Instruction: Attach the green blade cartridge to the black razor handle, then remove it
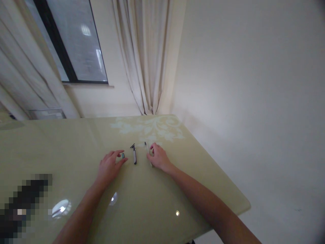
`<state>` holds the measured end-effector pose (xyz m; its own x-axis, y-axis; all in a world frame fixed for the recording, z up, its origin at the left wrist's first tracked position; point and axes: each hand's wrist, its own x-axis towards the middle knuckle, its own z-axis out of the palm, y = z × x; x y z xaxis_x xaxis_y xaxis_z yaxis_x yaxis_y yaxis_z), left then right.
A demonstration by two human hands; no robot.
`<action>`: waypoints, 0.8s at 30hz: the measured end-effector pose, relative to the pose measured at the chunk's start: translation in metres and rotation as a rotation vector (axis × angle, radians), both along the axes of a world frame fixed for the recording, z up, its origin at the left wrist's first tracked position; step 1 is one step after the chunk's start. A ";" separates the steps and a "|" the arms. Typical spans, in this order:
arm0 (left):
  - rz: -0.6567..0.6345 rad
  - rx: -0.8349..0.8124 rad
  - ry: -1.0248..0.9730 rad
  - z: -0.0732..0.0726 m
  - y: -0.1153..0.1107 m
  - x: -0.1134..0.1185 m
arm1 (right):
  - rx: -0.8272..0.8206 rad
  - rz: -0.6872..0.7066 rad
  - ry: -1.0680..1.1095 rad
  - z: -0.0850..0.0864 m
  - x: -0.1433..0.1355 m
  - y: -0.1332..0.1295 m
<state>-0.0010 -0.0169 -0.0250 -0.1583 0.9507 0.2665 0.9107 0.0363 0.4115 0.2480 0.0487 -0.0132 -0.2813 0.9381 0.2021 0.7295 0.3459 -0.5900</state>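
My left hand [110, 166] reaches over the table with its thumb and forefinger at the two ends of a small dark green cylinder [123, 156], which looks like a battery. To the right of it lies a razor [134, 156] with a grey and black handle, its head pointing away from me; neither hand touches it. A toothbrush [147, 149] with a pale handle and a dark head lies further right. The curled fingers of my right hand [158, 158] are on its handle and hide part of it.
The glossy pale green table [142, 206] has a rounded corner at the right and a white leaf pattern near its far edge. A white wall [254, 101] stands to the right. Curtains [147, 51] and a window [76, 40] are behind. A blurred-out dark shape [25, 206] sits at lower left.
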 end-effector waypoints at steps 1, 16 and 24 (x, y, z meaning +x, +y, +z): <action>0.046 -0.045 0.012 0.001 0.000 -0.005 | -0.005 0.006 0.009 0.000 0.004 -0.003; 0.096 -0.243 0.013 0.007 0.007 -0.014 | 0.024 0.077 -0.043 -0.010 -0.008 -0.025; 0.102 -0.243 0.026 0.009 0.007 -0.013 | 0.044 0.067 -0.022 -0.014 -0.015 -0.022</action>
<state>-0.0136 -0.0101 -0.0164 -0.2526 0.9668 0.0373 0.9075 0.2234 0.3557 0.2329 0.0266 -0.0269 -0.3482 0.9071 0.2363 0.7162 0.4201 -0.5574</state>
